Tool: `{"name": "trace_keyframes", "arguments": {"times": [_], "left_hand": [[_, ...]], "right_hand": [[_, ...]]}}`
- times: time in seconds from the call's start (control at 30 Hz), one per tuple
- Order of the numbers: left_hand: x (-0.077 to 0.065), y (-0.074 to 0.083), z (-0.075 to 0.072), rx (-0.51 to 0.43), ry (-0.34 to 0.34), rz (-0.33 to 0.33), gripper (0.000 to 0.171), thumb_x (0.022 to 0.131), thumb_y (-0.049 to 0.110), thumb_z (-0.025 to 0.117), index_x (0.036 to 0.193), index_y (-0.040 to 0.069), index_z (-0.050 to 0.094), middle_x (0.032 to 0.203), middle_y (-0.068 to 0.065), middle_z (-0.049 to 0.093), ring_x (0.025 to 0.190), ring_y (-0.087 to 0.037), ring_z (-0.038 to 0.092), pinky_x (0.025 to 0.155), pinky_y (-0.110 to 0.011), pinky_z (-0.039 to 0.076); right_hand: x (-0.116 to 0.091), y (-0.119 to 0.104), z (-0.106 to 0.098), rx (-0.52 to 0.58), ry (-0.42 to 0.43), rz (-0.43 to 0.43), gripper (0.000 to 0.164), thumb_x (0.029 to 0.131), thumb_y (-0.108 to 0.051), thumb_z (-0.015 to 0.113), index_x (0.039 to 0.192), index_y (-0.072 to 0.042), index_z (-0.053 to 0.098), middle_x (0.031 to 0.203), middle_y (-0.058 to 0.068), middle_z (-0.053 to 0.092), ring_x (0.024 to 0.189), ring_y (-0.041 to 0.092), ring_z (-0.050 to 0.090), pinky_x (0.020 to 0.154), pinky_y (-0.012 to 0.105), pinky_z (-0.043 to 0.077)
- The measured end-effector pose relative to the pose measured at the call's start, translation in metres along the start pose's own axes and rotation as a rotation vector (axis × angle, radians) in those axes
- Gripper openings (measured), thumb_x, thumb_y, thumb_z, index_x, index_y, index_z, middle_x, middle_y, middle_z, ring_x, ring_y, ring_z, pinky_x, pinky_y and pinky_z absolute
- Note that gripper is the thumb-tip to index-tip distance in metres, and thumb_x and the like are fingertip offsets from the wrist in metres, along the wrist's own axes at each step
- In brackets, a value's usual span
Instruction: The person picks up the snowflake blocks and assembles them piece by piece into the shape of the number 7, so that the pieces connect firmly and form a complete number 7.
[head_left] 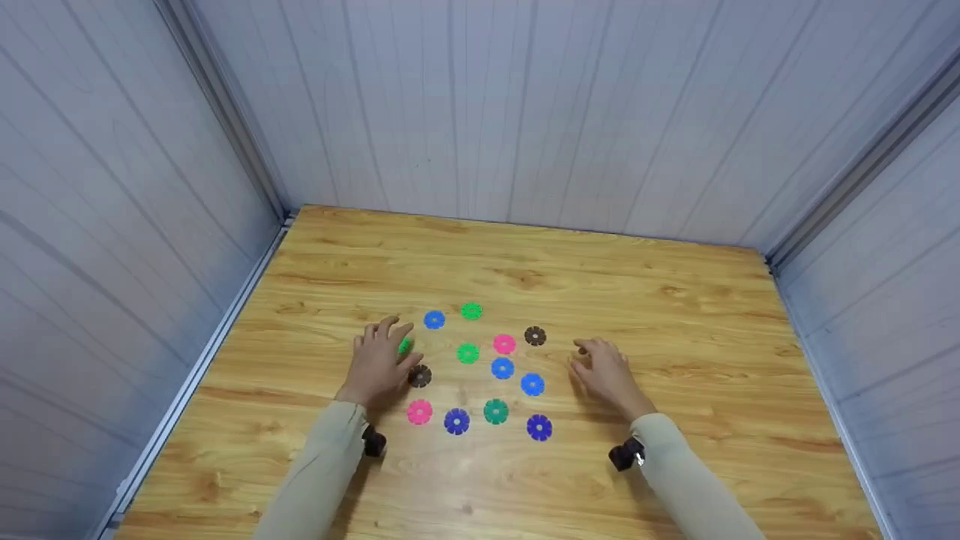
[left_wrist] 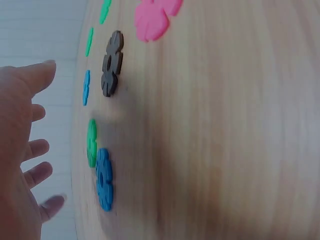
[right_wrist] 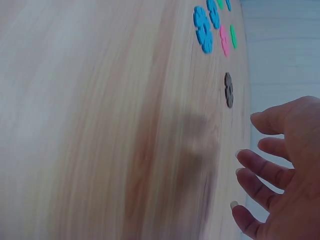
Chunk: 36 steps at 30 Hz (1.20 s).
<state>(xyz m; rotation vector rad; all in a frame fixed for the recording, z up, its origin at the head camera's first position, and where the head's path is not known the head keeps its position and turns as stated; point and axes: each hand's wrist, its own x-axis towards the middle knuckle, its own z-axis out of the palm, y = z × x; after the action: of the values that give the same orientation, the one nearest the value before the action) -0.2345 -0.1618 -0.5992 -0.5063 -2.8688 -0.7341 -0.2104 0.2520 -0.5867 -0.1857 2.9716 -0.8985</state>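
Note:
Flower-shaped plastic discs with notched edges and centre holes lie flat on the wooden table. My left hand [head_left: 377, 366] hovers over the left side of the group, fingers spread and holding nothing. Close by it are a brown disc [head_left: 427, 381] and a bright green disc [head_left: 405, 344], which the hand partly covers in the head view. A blue disc [left_wrist: 106, 192] beside that green one shows in the left wrist view, hidden by the hand from above. To the right of the group, my right hand [head_left: 607, 375] is held above the table, fingers loosely bent with nothing in them. Nearest it are a blue disc [head_left: 532, 391] and another brown disc [head_left: 541, 340].
Between the hands lie pink [head_left: 504, 351], green [head_left: 468, 360] and blue [head_left: 502, 375] discs. A front row has a pink [head_left: 420, 419], a teal [head_left: 496, 418] and two dark blue discs [head_left: 457, 429]. Pale panel walls [head_left: 525, 112] enclose the table [head_left: 637, 285] at the back and sides.

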Motion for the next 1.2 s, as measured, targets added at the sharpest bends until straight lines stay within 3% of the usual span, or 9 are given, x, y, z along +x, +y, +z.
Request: {"name": "trace_keyframes", "arguments": {"times": [0.27,0.47,0.7,0.83,1.07,1.2], "left_hand": [[-0.002,0.001,0.000,-0.031,-0.062,0.014,0.050,0.093,0.032,0.071,0.134,0.005,0.060,0.125,-0.014,0.052,0.104,-0.031,0.049,0.084,-0.049,0.043],[-0.012,-0.003,-0.007,-0.064,-0.124,-0.076,0.057,0.090,0.036,0.075,0.137,0.008,0.057,0.115,-0.010,0.055,0.080,-0.021,0.053,0.073,-0.043,0.050],[-0.014,-0.004,-0.016,-0.091,-0.166,-0.060,0.053,0.085,0.042,0.078,0.119,0.004,0.066,0.101,-0.008,0.056,0.069,-0.016,0.049,0.063,-0.038,0.047],[-0.015,-0.005,-0.016,-0.081,-0.179,-0.059,0.057,0.080,0.042,0.082,0.119,0.003,0.067,0.099,-0.007,0.056,0.072,-0.016,0.050,0.065,-0.037,0.048],[-0.018,-0.002,-0.015,-0.074,-0.181,-0.081,0.061,0.079,0.042,0.083,0.122,0.003,0.066,0.112,-0.009,0.059,0.095,-0.025,0.061,0.086,-0.047,0.053],[-0.018,-0.003,-0.017,-0.092,-0.185,-0.098,0.062,0.080,0.042,0.082,0.124,0.002,0.065,0.114,-0.010,0.058,0.102,-0.029,0.062,0.091,-0.048,0.051]], "right_hand": [[0.003,-0.020,0.019,0.004,-0.018,-0.026,0.034,0.091,-0.018,0.072,0.121,-0.004,0.067,0.109,0.007,0.064,0.106,0.030,0.055,0.091,0.049,0.037],[0.004,-0.035,0.036,0.009,-0.083,-0.071,0.035,0.089,-0.023,0.075,0.119,-0.004,0.068,0.107,0.005,0.060,0.104,0.030,0.054,0.091,0.049,0.035],[0.010,-0.044,0.041,0.004,-0.107,-0.049,0.042,0.086,-0.030,0.078,0.118,-0.005,0.069,0.105,0.004,0.057,0.103,0.029,0.054,0.093,0.048,0.034],[0.012,-0.047,0.043,-0.009,-0.126,-0.049,0.042,0.087,-0.031,0.078,0.118,-0.004,0.069,0.102,0.004,0.056,0.101,0.029,0.054,0.089,0.047,0.034],[0.014,-0.053,0.046,-0.045,-0.126,-0.042,0.038,0.087,-0.031,0.077,0.115,-0.007,0.070,0.100,0.002,0.055,0.099,0.027,0.054,0.096,0.059,0.033],[0.015,-0.054,0.049,-0.039,-0.119,-0.061,0.036,0.087,-0.028,0.078,0.114,-0.007,0.071,0.099,0.002,0.054,0.095,0.026,0.052,0.090,0.051,0.034]]}}
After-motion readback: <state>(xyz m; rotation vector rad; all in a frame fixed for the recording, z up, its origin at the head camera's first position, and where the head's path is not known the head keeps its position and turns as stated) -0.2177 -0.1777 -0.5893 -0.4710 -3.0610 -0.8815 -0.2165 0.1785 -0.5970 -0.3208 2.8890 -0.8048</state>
